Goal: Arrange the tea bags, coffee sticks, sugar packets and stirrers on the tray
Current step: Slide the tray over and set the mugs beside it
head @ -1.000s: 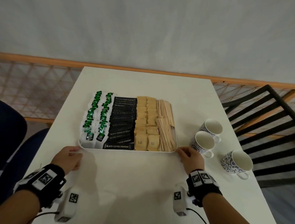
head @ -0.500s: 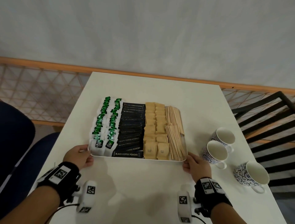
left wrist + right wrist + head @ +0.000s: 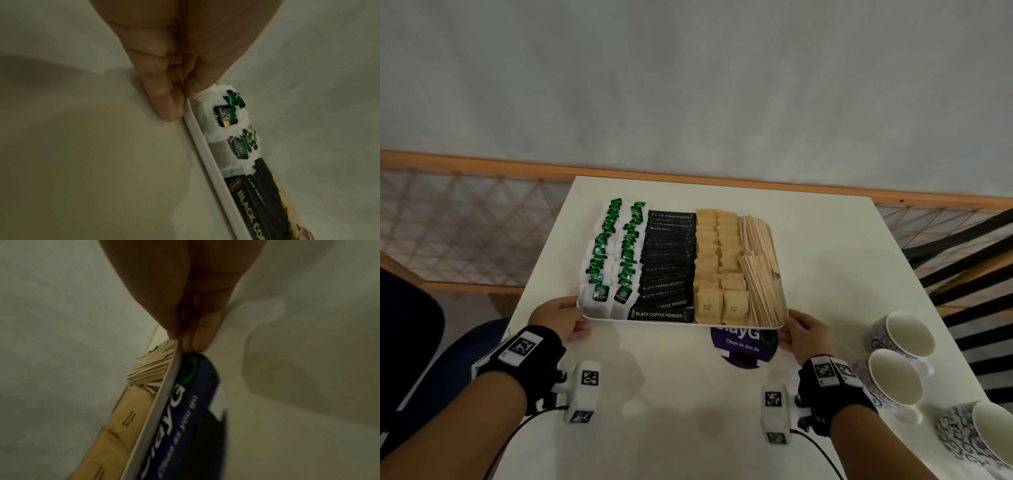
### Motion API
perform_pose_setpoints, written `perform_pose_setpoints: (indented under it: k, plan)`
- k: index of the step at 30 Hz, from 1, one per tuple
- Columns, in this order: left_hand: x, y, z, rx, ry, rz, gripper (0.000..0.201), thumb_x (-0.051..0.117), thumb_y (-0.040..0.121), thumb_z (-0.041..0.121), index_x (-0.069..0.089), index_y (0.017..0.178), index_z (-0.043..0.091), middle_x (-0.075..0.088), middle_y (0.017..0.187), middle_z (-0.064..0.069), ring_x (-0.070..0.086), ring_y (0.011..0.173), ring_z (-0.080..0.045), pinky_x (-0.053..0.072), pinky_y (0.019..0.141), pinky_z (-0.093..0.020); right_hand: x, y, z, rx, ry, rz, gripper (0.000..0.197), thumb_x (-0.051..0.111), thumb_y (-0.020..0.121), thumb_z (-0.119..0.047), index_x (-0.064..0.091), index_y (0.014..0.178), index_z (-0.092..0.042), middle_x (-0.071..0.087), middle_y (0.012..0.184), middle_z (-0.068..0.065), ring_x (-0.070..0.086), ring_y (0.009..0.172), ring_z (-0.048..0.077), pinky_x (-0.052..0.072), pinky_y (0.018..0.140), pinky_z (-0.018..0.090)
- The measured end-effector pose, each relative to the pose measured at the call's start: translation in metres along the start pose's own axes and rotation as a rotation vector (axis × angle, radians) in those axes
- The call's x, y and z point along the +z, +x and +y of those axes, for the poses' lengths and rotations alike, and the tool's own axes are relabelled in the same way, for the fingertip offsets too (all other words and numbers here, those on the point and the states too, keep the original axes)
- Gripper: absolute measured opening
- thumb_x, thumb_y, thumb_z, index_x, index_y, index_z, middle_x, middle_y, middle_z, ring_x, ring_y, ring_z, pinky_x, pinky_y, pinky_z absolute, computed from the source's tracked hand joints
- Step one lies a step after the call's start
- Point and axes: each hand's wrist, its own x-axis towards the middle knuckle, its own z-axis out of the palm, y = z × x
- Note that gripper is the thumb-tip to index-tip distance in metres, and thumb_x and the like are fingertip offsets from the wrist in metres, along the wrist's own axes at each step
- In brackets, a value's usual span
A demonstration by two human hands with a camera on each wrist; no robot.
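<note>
A white tray [image 3: 654, 321] sits in the middle of the white table. It is packed in rows: green-tagged tea bags [image 3: 616, 253] at left, black coffee sticks [image 3: 667, 263], brown sugar packets [image 3: 717, 260], and wooden stirrers [image 3: 760, 270] at right. My left hand [image 3: 580, 310] pinches the tray's near left corner; the left wrist view shows finger and thumb on the rim [image 3: 207, 164] beside the tea bags [image 3: 224, 113]. My right hand [image 3: 789, 323] pinches the near right corner, its fingertips [image 3: 198, 340] on the rim [image 3: 162, 395] by the stirrers [image 3: 152, 368].
A purple round sticker [image 3: 744, 346] shows on the table under the tray's near right edge. Three patterned mugs [image 3: 900, 334] [image 3: 893, 380] [image 3: 983, 442] stand at the right. A black slatted chair [image 3: 969, 274] is beyond them, a blue seat [image 3: 448, 359] at left.
Both hands have closed on the tray's near corners and the tray has shifted toward the table's far edge, uncovering the purple sticker. My view has also tilted up.
</note>
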Motion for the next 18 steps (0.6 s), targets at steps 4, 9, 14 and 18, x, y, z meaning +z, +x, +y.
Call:
perform_pose_setpoints:
  k: [4,9,14,18]
  plan:
    - [0.013,0.026,0.026,0.006,-0.024,-0.017,0.042,0.041,0.097,-0.004,0.042,0.139,0.001,0.052,0.074,-0.019,0.05,0.063,-0.025,0.051,0.037,-0.025,0.016,0.021,-0.024,-0.039,-0.077,0.049,0.022,0.054,0.094,-0.011,0.066,0.113,-0.008,0.068,0.076,0.012,0.061,0.069,0.022,0.057,0.073,0.035]
    - [0.028,0.05,0.052,0.01,-0.034,-0.031,0.042,0.041,0.097,-0.005,0.043,0.138,0.002,0.05,0.073,-0.019,0.049,0.063,-0.023,0.049,0.034,-0.024,0.032,0.045,-0.049,-0.087,-0.164,0.11,0.023,0.055,0.093,-0.015,0.07,0.11,-0.012,0.07,0.073,0.009,0.061,0.062,0.019,0.057,0.07,0.033]
    - [0.036,0.061,0.063,0.022,-0.038,-0.025,0.04,0.04,0.098,-0.003,0.043,0.138,0.003,0.05,0.073,-0.018,0.05,0.063,-0.022,0.049,0.035,-0.023,0.042,0.064,-0.061,-0.099,-0.209,0.118,0.025,0.055,0.092,-0.017,0.07,0.112,-0.016,0.07,0.072,0.006,0.061,0.062,0.019,0.059,0.074,0.038]
    - [0.037,0.067,0.067,0.036,-0.034,-0.015,0.039,0.041,0.098,-0.002,0.045,0.136,0.004,0.051,0.073,-0.017,0.051,0.063,-0.022,0.05,0.035,-0.024,0.047,0.069,-0.065,-0.103,-0.225,0.123,0.025,0.055,0.092,-0.018,0.07,0.112,-0.017,0.069,0.071,0.006,0.058,0.057,0.018,0.054,0.061,0.029]
